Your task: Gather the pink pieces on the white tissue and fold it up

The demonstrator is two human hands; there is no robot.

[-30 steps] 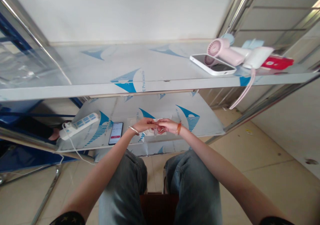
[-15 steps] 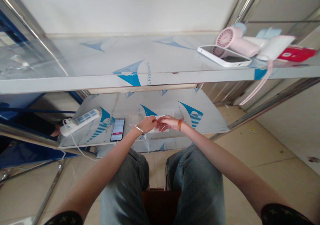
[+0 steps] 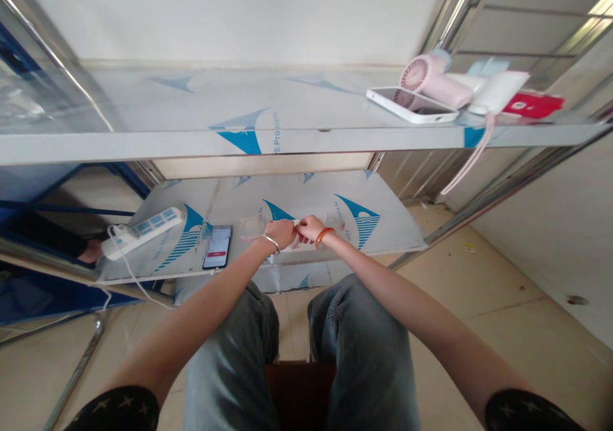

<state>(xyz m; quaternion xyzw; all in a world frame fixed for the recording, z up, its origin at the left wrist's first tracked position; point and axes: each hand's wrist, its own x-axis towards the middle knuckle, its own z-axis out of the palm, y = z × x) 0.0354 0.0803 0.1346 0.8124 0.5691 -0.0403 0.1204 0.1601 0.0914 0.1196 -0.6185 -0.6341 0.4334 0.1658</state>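
Note:
My left hand (image 3: pixel 280 232) and my right hand (image 3: pixel 310 228) meet over the lower metal shelf (image 3: pixel 393 236), fingers curled and touching. Both pinch a small white packet (image 3: pixel 292 244) lying at the shelf's front edge. A clear plastic bag (image 3: pixel 251 226) lies just left of my left hand. My left wrist has a silver bangle, my right an orange band. What the packet holds is too small to make out.
A phone (image 3: pixel 217 250) with a lit screen lies left of my hands, beside a white power strip (image 3: pixel 142 230) with its cable. On the upper shelf (image 3: pixel 191 143) at right sit a white phone (image 3: pixel 411 105), a pink handheld fan (image 3: pixel 433 80), a white device and a red item (image 3: pixel 532 105).
My hands have drawn closer together on the packet and curled tighter. The view has shifted slightly; the shelf items stayed where they were.

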